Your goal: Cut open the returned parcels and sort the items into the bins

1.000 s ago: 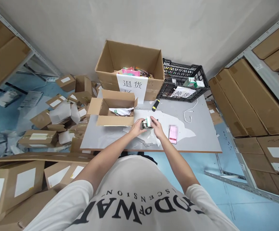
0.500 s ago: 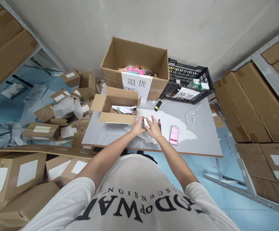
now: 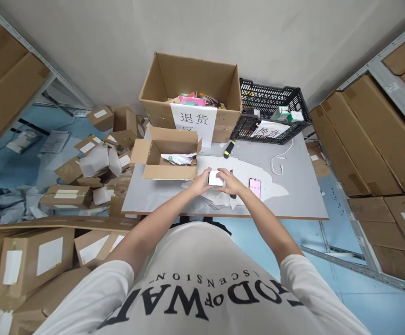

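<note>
The grey table (image 3: 293, 195) carries a big open carton (image 3: 191, 88) at its far edge and a smaller open box (image 3: 167, 160) nearer the left edge. Just right of that box, toward the near edge, a small white box (image 3: 216, 178) sits pinched between both hands, long axis crosswise: left hand (image 3: 201, 183) on its left end, right hand (image 3: 230, 183) on its right, equally close.

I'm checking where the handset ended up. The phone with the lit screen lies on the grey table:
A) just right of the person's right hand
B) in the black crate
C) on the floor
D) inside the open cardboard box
A: the phone with the lit screen lies flat on the grey table, just right of the right hand, which with the left hand holds a small white box.
</note>
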Tool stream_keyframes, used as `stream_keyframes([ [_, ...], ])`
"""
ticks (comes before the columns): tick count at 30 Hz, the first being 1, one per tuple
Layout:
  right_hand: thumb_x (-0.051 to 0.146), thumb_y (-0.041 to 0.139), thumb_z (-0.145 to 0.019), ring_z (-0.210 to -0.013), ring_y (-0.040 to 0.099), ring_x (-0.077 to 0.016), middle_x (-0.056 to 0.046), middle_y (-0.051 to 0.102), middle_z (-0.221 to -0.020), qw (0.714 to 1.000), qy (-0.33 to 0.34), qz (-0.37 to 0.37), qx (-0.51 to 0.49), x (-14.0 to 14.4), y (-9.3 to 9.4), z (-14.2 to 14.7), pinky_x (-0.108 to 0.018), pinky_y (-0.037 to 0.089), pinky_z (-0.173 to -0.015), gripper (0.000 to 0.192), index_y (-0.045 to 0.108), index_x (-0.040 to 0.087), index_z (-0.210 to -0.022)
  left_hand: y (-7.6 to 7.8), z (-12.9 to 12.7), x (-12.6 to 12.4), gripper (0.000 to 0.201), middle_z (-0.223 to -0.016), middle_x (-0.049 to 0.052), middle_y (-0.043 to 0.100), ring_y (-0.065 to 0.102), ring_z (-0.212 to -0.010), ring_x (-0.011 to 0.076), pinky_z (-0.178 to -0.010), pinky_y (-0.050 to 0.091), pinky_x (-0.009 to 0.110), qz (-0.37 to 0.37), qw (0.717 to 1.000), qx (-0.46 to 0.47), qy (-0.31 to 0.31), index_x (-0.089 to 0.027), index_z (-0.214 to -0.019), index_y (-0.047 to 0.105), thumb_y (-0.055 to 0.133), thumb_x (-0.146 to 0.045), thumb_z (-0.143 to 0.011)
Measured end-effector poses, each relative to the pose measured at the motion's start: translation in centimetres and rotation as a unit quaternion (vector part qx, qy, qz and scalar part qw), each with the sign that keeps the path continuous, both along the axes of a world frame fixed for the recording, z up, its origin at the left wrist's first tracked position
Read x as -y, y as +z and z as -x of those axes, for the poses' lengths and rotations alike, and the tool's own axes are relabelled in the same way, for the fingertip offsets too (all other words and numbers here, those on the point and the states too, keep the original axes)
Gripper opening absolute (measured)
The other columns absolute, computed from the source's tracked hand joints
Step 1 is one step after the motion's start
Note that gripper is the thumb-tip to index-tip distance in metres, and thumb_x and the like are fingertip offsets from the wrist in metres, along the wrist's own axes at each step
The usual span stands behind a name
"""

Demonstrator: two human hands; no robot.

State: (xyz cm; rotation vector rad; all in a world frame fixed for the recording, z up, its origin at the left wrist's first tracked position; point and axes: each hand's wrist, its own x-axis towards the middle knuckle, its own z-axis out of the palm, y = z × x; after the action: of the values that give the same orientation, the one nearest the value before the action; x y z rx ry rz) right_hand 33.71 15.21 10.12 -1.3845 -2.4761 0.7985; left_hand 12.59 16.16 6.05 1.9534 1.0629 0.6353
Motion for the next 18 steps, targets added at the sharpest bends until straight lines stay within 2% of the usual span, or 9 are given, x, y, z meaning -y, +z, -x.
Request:
stream_keyframes([
  [6, 0.031, 0.069, -0.070, -0.113, 0.047, -0.0257, -0.015, 0.041, -0.127, 0.999, 0.039, -0.020, -0.004, -0.8, -0.1, 0.2, -0.038, 0.039, -0.093, 0.049, 0.049, 0.018, -0.113, 1.5, 0.3, 0.4, 0.086, -0.144, 0.019, 0.035, 0.039, -0.130, 0.0319, -0.105, 0.035, 0.047, -0.027, 0.998, -0.054, 0.000, -0.014, -0.142, 0.018, 0.067, -0.032, -0.073],
  [11, 0.028, 0.066, -0.069, -0.104, 0.051, -0.0235, -0.012, 0.046, -0.122, 0.998, 0.051, -0.027, 0.009, -1.3, 0.3, 0.0, -0.036, 0.041, -0.089, 0.045, 0.052, 0.019, -0.111, 3.7, 1.8, 1.1, 0.060, -0.146, 0.013, 0.035, 0.036, -0.133, 0.0241, -0.108, 0.033, 0.043, -0.114, 0.992, -0.062, -0.009, -0.017, -0.139, 0.029, 0.049, -0.032, -0.085],
  [14, 0.027, 0.067, -0.068, -0.103, 0.052, -0.0229, -0.011, 0.047, -0.121, 0.999, 0.033, -0.033, 0.011, -1.3, 0.2, 0.1, -0.035, 0.042, -0.089, 0.044, 0.054, 0.019, -0.109, 4.4, 3.2, 1.4, 0.047, -0.145, 0.013, 0.036, 0.034, -0.134, 0.0255, -0.111, 0.025, 0.047, -0.164, 0.979, -0.112, 0.034, -0.019, -0.131, 0.041, 0.045, -0.032, -0.086],
  [18, 0.028, 0.067, -0.066, -0.106, 0.053, -0.0230, -0.010, 0.049, -0.122, 0.999, 0.014, -0.031, 0.006, -1.6, 0.3, 0.4, -0.034, 0.042, -0.088, 0.042, 0.056, 0.020, -0.106, 4.1, 4.5, 1.6, 0.044, -0.144, 0.015, 0.038, 0.025, -0.138, 0.0307, -0.111, 0.010, 0.058, -0.189, 0.959, -0.184, 0.104, -0.018, -0.126, 0.047, 0.047, -0.033, -0.085],
])
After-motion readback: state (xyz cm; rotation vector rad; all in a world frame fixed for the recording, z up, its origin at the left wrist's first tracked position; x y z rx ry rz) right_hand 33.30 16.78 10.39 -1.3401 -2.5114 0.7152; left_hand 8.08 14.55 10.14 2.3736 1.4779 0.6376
